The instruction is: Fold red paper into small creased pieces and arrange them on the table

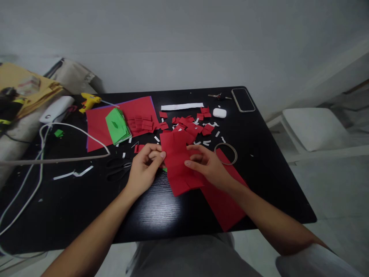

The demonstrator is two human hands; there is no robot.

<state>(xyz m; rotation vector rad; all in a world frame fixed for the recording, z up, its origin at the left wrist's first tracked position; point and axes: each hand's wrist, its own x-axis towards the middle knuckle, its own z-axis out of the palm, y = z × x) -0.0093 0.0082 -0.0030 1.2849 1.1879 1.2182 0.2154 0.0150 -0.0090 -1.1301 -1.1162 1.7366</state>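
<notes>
A creased red paper sheet is held up over the black table between both hands. My left hand pinches its left edge with curled fingers. My right hand grips its right edge, thumb on top. Under my right hand lies a bigger red sheet. Just beyond the held sheet is a scatter of small red paper squares and white scraps.
Black scissors lie left of my left hand. A green paper stack rests on a red sheet. Yellow glue gun, tape ring, phone, white earbud case, white strip, cables at left.
</notes>
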